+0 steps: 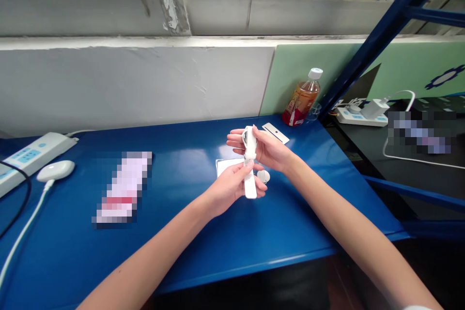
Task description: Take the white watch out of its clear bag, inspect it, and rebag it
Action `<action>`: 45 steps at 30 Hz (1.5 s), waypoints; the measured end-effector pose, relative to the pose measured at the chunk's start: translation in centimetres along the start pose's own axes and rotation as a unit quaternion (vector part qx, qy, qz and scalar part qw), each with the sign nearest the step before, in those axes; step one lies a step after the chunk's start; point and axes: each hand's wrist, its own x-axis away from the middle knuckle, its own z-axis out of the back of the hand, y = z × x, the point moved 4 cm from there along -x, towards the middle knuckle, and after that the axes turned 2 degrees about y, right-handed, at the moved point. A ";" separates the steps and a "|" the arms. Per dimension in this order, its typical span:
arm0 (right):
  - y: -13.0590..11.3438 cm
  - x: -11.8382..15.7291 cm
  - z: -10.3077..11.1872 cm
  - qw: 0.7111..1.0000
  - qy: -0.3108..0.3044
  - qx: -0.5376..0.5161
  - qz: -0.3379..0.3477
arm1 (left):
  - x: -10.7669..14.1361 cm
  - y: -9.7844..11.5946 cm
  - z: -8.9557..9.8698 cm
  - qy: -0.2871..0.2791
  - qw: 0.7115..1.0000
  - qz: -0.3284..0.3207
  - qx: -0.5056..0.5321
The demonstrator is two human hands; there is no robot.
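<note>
Both hands hold one slim white strap-like object (pixel 250 181) upright above the blue desk (pixel 174 232). Its upper half is wider, with a small dark rounded part at its left side; its exact kind I cannot make out. My left hand (pixel 228 186) grips the lower half, thumb on the front and fingers behind. Around the upper half is my right hand (pixel 271 147), its thumb by the top edge and its fingers stretched out behind. Below them, a white flat piece (pixel 222 165) lies partly hidden by my left hand. Beside my left fingertips is a round white piece (pixel 264 176).
A white card (pixel 276 133) and a drink bottle (pixel 302 99) stand or lie at the back right. A phone-like blurred item (pixel 123 189) lies left, near a white puck-shaped device (pixel 56 171) on a cable and a power strip (pixel 39 155). A blue metal frame (pixel 374 38) rises right.
</note>
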 end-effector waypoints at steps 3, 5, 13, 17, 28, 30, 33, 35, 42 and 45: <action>0.0 0.1 -0.3 0.999 -0.024 0.023 0.000 | -0.2 -0.2 0.0 0.006 1.000 0.009 0.007; 0.1 0.2 -0.5 0.999 -0.032 0.031 -0.005 | -0.2 -0.2 -0.1 -0.002 1.000 0.005 0.011; 0.5 0.1 -0.8 0.998 -0.033 -0.048 -0.017 | 0.4 0.5 -0.9 -0.090 0.995 -0.012 0.047; 1.0 0.1 -0.8 0.995 -0.037 -0.075 -0.062 | 0.7 0.6 -1.0 -0.138 0.989 0.008 0.050; -0.4 0.6 -2.0 0.991 -0.066 -0.097 -0.067 | 0.5 0.5 -0.4 -0.113 0.991 0.033 0.061; -0.7 0.8 -1.9 0.990 -0.073 -0.099 -0.067 | 0.4 0.5 -0.2 -0.109 0.991 0.036 0.065; -1.2 0.9 -1.8 0.990 -0.075 -0.097 -0.063 | 0.3 0.4 0.0 -0.106 0.991 0.040 0.067; -1.5 1.0 -1.8 0.991 -0.069 -0.091 -0.064 | 0.3 0.4 0.0 -0.105 0.991 0.043 0.066; -1.8 1.0 -1.8 0.993 -0.063 -0.080 -0.062 | 0.3 0.5 -0.1 -0.096 0.993 0.047 0.059; -1.7 0.9 -1.7 0.993 -0.066 -0.077 -0.059 | 0.3 0.5 -0.1 -0.094 0.993 0.049 0.060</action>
